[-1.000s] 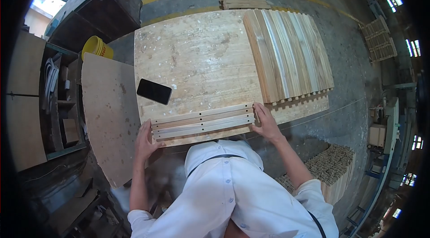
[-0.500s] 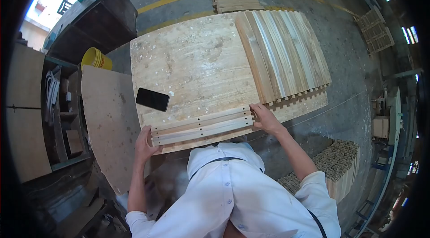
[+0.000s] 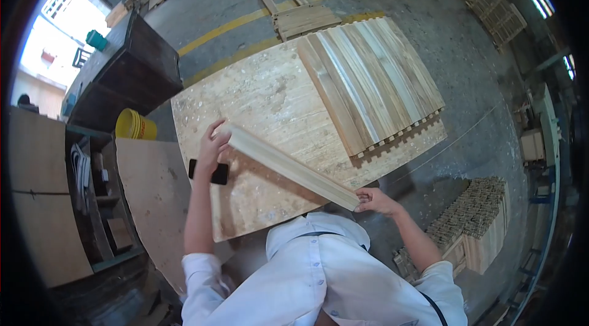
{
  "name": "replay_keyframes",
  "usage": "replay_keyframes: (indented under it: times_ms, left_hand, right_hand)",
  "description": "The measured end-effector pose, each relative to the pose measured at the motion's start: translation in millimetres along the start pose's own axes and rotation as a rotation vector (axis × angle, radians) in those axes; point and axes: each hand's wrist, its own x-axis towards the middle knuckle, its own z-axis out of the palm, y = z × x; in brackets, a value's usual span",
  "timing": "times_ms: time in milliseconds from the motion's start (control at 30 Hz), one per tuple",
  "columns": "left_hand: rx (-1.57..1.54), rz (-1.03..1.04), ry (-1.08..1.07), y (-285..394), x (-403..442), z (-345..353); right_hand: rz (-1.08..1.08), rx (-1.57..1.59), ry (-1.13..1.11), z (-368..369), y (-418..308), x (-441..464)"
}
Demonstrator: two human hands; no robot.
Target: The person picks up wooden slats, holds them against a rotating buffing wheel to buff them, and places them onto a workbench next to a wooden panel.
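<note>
Pale wooden slats [image 3: 288, 167] slant across the near part of the worktable [image 3: 245, 96], held together as one long bundle above its surface. My left hand [image 3: 213, 145] grips their far left end, fingers pointing up. At the lower right end, my right hand [image 3: 375, 201] has its fingers closed around the tip, just past the table's front edge. A black phone [image 3: 219, 173] lies on the tabletop, partly covered by my left forearm. Whether the slats number two or more cannot be made out.
A stack of wooden strips [image 3: 374, 80] lies on the table's right side. More stacked wood [image 3: 485, 228] stands on the floor at the right. To the left are a board [image 3: 150, 185], a yellow bucket [image 3: 136, 124] and a dark cabinet [image 3: 123, 74].
The slats, lying along the table's front edge before, are now lifted, brought together and turned diagonally. My left hand went up and away; my right hand came lower and nearer. The view tilted.
</note>
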Motion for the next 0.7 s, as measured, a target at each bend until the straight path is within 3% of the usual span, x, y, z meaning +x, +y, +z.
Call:
replay_keyframes:
  times_ms: [133,333,467,600,667,700]
  left_hand:
    - [-0.26,0.044,0.042,-24.4,97.0,87.3]
    - [-0.17,0.034,-0.002,-22.0,140.0,194.8]
    - [-0.114,0.029,-0.047,-18.4,141.7,231.4]
    - [0.327,0.229,0.142,-82.3,199.4,235.6]
    - [0.308,0.229,0.137,-69.3,174.2,246.6]
    - [0.291,0.217,0.033,-65.3,163.1,247.1]
  right_hand:
    - [0.09,0.309,0.116,19.2,15.7,-4.3]
    - [0.028,0.623,0.216,30.9,44.2,-26.8]
    - [0.027,0.736,0.262,49.3,38.2,-39.4]
    - [0.042,0.764,0.271,59.9,35.1,-37.6]
    - [0.055,0.719,0.296,61.9,31.6,-31.7]
    - [0.06,0.703,0.315,62.9,27.9,-28.1]
